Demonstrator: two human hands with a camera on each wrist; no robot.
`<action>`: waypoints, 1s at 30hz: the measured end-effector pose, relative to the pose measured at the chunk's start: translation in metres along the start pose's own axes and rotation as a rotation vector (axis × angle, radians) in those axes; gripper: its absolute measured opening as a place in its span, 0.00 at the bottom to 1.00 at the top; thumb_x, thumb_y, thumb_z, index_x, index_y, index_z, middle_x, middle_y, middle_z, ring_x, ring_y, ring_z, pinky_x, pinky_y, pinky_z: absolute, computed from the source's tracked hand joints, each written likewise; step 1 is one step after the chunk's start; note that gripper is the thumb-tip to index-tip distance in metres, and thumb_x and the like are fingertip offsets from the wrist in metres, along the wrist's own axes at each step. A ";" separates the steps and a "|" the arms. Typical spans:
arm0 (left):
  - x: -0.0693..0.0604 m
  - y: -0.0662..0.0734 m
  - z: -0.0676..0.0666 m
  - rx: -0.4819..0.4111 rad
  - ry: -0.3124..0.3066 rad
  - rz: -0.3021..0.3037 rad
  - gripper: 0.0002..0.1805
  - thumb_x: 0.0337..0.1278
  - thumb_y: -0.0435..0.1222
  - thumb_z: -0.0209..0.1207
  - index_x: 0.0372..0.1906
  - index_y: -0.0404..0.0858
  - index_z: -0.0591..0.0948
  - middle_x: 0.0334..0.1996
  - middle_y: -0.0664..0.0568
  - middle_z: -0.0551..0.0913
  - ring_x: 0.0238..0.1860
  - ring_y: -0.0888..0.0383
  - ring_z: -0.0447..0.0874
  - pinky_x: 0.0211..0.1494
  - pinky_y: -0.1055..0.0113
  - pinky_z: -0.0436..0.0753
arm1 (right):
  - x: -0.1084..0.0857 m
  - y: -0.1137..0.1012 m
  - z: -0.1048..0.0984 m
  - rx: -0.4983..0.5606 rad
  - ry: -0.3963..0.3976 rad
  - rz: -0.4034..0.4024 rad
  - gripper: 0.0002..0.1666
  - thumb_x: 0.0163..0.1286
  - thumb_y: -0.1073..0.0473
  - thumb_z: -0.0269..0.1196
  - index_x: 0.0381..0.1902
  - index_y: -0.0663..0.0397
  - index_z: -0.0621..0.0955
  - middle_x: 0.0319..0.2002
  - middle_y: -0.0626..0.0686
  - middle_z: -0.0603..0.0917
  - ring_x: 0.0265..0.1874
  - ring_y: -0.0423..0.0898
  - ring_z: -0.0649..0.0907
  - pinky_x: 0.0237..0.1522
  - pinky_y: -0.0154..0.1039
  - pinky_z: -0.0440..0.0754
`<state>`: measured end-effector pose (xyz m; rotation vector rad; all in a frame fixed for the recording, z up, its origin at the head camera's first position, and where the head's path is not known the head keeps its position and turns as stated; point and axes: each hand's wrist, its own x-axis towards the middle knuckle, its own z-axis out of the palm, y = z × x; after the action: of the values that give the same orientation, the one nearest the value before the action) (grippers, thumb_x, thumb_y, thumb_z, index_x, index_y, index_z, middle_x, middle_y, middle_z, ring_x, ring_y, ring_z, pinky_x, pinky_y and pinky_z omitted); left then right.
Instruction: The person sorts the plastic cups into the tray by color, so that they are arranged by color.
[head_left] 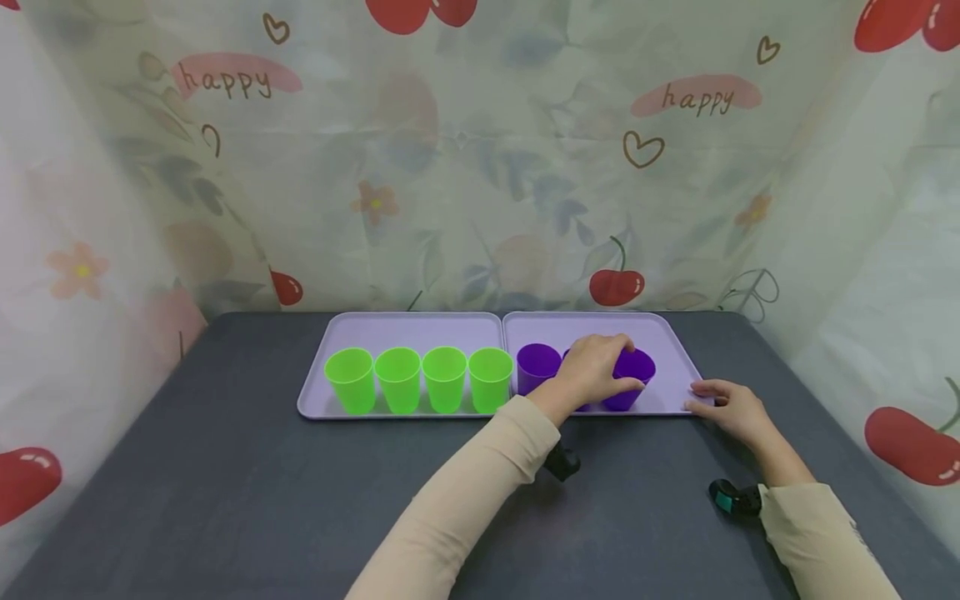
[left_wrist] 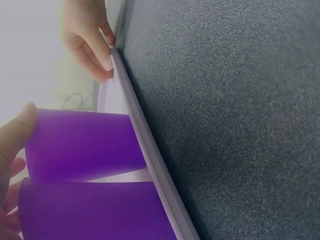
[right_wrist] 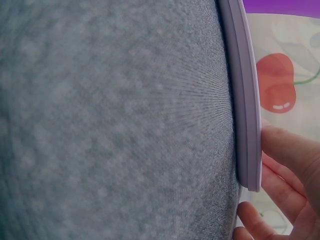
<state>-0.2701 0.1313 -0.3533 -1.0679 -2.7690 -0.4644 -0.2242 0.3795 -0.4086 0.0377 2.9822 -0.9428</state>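
Note:
My left hand (head_left: 596,371) grips a purple cup (head_left: 630,381) near its rim, thumb in front and fingers at the far side. This cup stands at the right end of a row on the right-hand lilac tray (head_left: 678,379). Another purple cup (head_left: 537,367) stands at the row's left end, and the hand partly hides what is between. In the left wrist view, the gripped purple cup (left_wrist: 85,145) is beside a second one. At the tray's front right corner, my right hand (head_left: 738,412) holds the rim (right_wrist: 247,100) between thumb and fingers.
A second lilac tray (head_left: 412,329) adjoins on the left, bearing a row of several green cups (head_left: 445,379). Both trays lie on a dark grey cloth-covered table (head_left: 300,500). Patterned curtains (head_left: 465,167) hang behind and at both sides.

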 end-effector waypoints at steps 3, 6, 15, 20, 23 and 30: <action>0.000 -0.001 0.000 -0.001 0.004 -0.020 0.29 0.49 0.57 0.62 0.54 0.47 0.74 0.47 0.59 0.83 0.49 0.62 0.80 0.56 0.69 0.75 | 0.001 0.000 0.000 -0.002 0.002 -0.004 0.32 0.64 0.48 0.61 0.55 0.71 0.74 0.54 0.73 0.75 0.54 0.71 0.73 0.55 0.63 0.72; 0.000 -0.003 0.000 -0.017 -0.002 -0.026 0.31 0.48 0.57 0.62 0.56 0.47 0.73 0.49 0.58 0.83 0.51 0.61 0.80 0.59 0.67 0.74 | 0.001 0.001 0.000 -0.005 -0.001 -0.008 0.32 0.64 0.48 0.61 0.55 0.71 0.74 0.54 0.72 0.76 0.54 0.71 0.73 0.55 0.63 0.72; -0.013 -0.012 -0.012 -0.146 0.006 0.041 0.31 0.51 0.53 0.63 0.58 0.43 0.73 0.55 0.55 0.79 0.58 0.58 0.75 0.64 0.69 0.71 | 0.000 -0.002 -0.003 -0.022 -0.009 -0.027 0.30 0.65 0.50 0.61 0.53 0.71 0.74 0.54 0.73 0.75 0.53 0.72 0.74 0.53 0.62 0.73; -0.033 -0.017 -0.024 -0.214 0.013 0.123 0.26 0.55 0.49 0.61 0.57 0.40 0.74 0.55 0.53 0.78 0.61 0.58 0.72 0.68 0.70 0.67 | 0.000 -0.002 -0.003 -0.023 -0.016 -0.029 0.29 0.65 0.51 0.61 0.53 0.72 0.74 0.53 0.73 0.76 0.53 0.71 0.74 0.52 0.62 0.74; -0.050 -0.021 -0.030 -0.205 0.007 0.178 0.25 0.56 0.47 0.60 0.56 0.40 0.75 0.55 0.52 0.79 0.61 0.58 0.72 0.68 0.70 0.67 | 0.000 -0.001 -0.003 -0.032 -0.019 -0.027 0.29 0.65 0.51 0.60 0.53 0.71 0.74 0.53 0.73 0.76 0.53 0.72 0.74 0.53 0.62 0.73; -0.102 -0.041 -0.044 -0.210 0.005 0.217 0.22 0.56 0.44 0.61 0.54 0.39 0.76 0.51 0.50 0.80 0.56 0.56 0.75 0.63 0.65 0.72 | -0.001 -0.003 -0.003 -0.081 -0.012 -0.047 0.28 0.65 0.51 0.60 0.53 0.71 0.74 0.52 0.73 0.76 0.51 0.72 0.75 0.51 0.63 0.74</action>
<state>-0.2218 0.0240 -0.3451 -1.3911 -2.6030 -0.7373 -0.2232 0.3784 -0.4044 -0.0385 3.0200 -0.8219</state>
